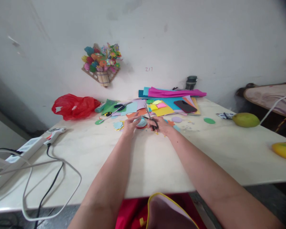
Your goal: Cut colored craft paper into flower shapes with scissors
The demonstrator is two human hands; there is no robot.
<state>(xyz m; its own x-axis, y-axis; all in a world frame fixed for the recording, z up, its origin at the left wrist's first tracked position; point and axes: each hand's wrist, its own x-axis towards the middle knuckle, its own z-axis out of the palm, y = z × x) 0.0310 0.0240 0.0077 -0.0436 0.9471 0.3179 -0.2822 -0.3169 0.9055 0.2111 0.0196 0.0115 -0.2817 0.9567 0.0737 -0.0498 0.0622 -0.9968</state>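
At the middle of the white table (157, 159), my right hand (162, 124) is closed on black-handled scissors (154, 124), their blades pointing up and away. My left hand (131, 124) is just left of them, its fingers stretched toward a light blue paper disc (142, 122); whether they touch or pinch it is too small to tell. Light blue and yellow cut pieces (118, 125) lie left of my left hand. Orange pieces (171, 123) and a lilac oval (176, 119) are right of my right hand. Small scraps are scattered beside the scissors.
Behind my hands are stacked coloured sheets (163, 110), a phone (185, 106), a magenta roll (176, 92) and dark scissors (121, 106). A red bag (75, 106) and a power strip with cables (28, 148) are left. Green fruit (246, 120) and yellow fruit (284, 150) sit right.
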